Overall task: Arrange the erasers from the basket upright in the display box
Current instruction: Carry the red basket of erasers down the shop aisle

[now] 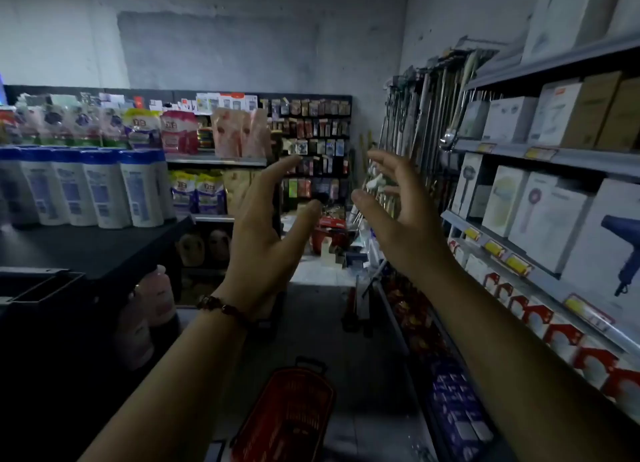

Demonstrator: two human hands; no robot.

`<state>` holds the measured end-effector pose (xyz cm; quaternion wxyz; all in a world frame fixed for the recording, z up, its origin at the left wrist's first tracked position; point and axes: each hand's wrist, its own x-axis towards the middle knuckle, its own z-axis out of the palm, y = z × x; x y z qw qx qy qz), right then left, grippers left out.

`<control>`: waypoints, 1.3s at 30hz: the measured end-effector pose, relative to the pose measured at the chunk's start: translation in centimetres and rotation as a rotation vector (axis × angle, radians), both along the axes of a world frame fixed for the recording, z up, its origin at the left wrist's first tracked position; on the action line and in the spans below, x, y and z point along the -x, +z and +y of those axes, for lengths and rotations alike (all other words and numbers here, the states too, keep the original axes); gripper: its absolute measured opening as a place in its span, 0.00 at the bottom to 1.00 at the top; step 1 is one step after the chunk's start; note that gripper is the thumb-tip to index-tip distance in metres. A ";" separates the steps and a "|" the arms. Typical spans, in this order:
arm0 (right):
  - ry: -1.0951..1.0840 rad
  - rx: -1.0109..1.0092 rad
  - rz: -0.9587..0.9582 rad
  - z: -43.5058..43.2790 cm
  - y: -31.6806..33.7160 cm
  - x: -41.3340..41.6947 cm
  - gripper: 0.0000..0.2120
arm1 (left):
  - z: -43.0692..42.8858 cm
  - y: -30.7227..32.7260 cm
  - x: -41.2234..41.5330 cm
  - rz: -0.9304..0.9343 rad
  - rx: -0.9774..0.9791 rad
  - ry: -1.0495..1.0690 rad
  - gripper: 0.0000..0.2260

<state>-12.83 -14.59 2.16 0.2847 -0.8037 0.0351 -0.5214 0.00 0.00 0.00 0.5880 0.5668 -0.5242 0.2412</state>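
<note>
Both my hands are raised in front of me in a dim shop aisle, palms facing each other. My left hand (266,233), with a beaded bracelet at the wrist, has its fingers spread and relaxed and holds nothing. My right hand (398,215) is likewise open, fingers slightly bent, with nothing in it. A red plastic basket (287,416) with a dark handle stands on the floor below and between my forearms; its contents are too dark to make out. No erasers or display box can be made out.
A dark counter (86,250) with white bottles (104,188) stands on the left. Shelves with boxed appliances (540,212) run along the right. Hanging goods (311,143) and mops (433,115) fill the far end. The tiled aisle floor runs ahead.
</note>
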 end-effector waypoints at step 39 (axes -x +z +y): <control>-0.230 0.248 0.705 -73.5 -5.1 -51.0 0.30 | -73.8 -6.1 -52.6 -0.058 -0.628 0.266 0.26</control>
